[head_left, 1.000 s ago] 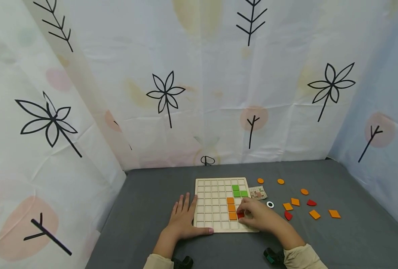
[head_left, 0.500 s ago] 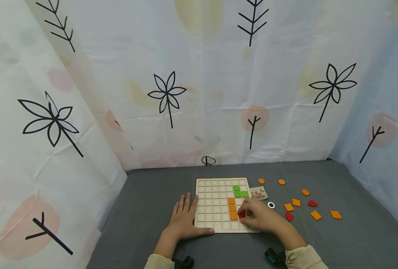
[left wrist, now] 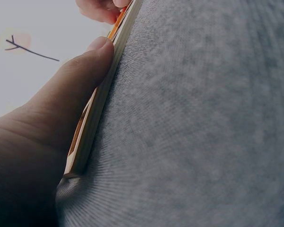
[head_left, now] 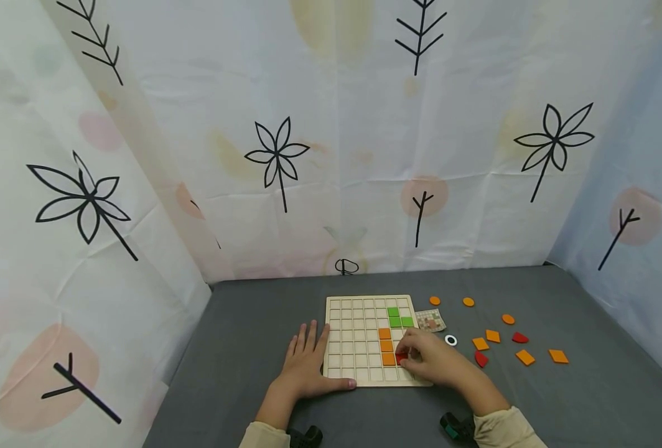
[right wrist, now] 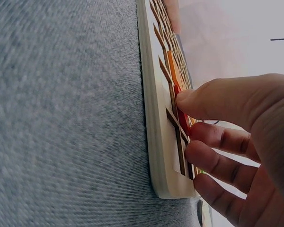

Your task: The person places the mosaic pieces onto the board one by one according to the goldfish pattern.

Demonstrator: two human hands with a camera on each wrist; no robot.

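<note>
A pale wooden grid board (head_left: 346, 341) lies on the grey table. My left hand (head_left: 304, 372) rests along its left side, fingers straight and spread, with the thumb on the front edge. At the board's right part, my right hand (head_left: 436, 359) pinches a red piece (right wrist: 181, 113) between thumb and fingertips, low at its cell. Much of that piece is covered by the fingers in the head view. A column of three orange squares (head_left: 386, 346) sits just left of it, inside the grid. Farther back, three green squares (head_left: 394, 321) fill cells near the right edge.
Right of the board lie a small patterned card (head_left: 430, 321), a white ring (head_left: 450, 340), orange discs (head_left: 468, 302), loose orange squares (head_left: 525, 358) and red pieces (head_left: 481, 359). A printed white curtain (head_left: 331, 155) stands behind and beside the table.
</note>
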